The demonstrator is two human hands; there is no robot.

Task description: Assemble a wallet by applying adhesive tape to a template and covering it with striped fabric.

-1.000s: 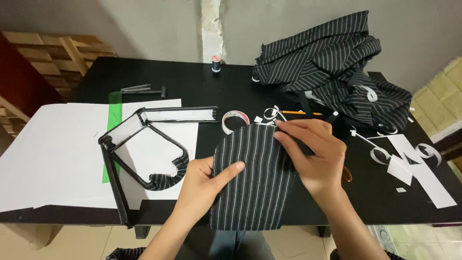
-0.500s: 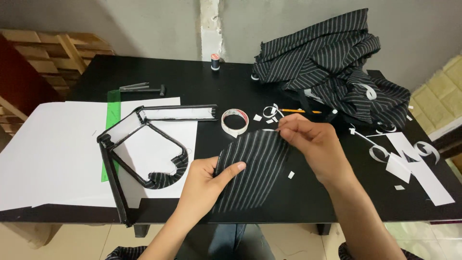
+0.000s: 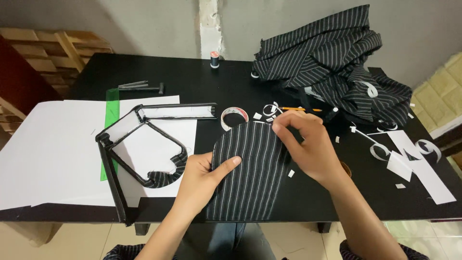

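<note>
Lying between both hands: striped panel

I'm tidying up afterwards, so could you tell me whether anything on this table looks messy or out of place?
Yes: white paper scraps lie strewn over the black table to the right of the right hand, and the striped fabric heap is crumpled at the far corner.
</note>
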